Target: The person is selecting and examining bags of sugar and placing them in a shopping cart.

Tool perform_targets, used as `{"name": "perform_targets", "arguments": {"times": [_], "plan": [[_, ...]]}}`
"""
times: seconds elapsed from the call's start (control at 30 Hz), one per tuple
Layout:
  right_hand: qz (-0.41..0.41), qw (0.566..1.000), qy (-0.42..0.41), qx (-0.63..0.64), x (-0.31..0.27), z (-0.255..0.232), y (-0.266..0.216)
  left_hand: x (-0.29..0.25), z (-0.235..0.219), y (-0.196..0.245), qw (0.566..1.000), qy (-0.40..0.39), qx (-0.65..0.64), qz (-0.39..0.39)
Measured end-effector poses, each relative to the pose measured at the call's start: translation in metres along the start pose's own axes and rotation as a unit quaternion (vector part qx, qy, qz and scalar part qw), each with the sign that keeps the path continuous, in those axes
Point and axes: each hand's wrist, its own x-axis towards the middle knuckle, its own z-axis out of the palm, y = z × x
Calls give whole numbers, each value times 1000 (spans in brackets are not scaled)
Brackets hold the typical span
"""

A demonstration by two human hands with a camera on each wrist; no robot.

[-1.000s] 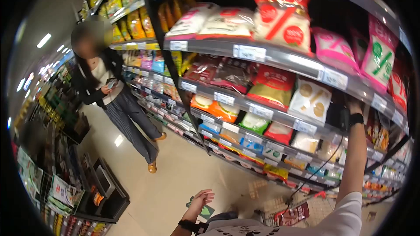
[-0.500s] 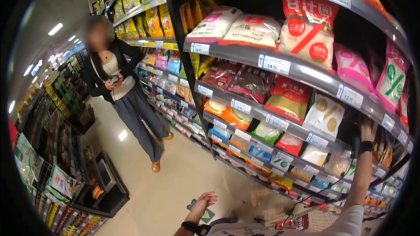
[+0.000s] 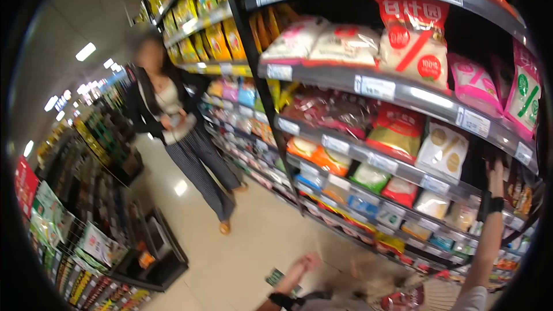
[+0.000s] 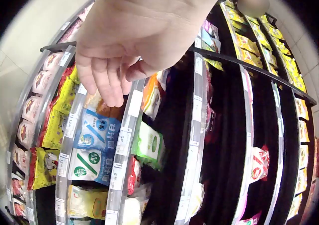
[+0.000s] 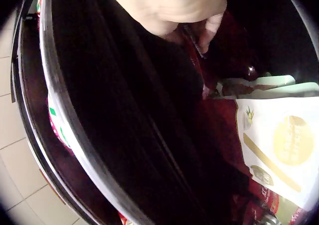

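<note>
Deep in a shelf at the right of the head view, my right hand (image 3: 494, 175) reaches in beside a white bag with gold circles (image 3: 442, 152). In the right wrist view, the thumb and fingers of this hand (image 5: 174, 8) pinch the upper edge of a dark red bag (image 5: 232, 48), whose lower part is lost in shadow. The white bag (image 5: 279, 140) stands near it. My left hand (image 3: 300, 268) hangs low over the aisle with nothing in it. Its fingers are loosely bent in the left wrist view, overlapping shelves of small blue and white bags (image 4: 94, 135).
A person (image 3: 173, 109) stands in the aisle, hands at the waist. Below me is a shopping cart (image 3: 435, 296) with a red package (image 3: 403, 299). A low display rack (image 3: 155, 253) lines the left side. The shelf edge (image 3: 397, 92) with price tags runs above my right hand.
The head view has swung left, so shelves and person sit farther right in it. My right hand stays inside the shelf, and the left still hangs low.
</note>
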Motion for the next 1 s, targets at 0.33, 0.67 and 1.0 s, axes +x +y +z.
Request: {"name": "perform_targets", "arguments": {"times": [0.33,0.67,1.0], "plan": [[176,952,147,202,-44,9,-39,-31,16,20,998,41,-23,-39],[75,971,138,178,-121,41,-91,-9,55,36,997,-40,47,-55],[73,957,218,178,-333,77,-127,54,264,68,874,-449,183,-46]]}}
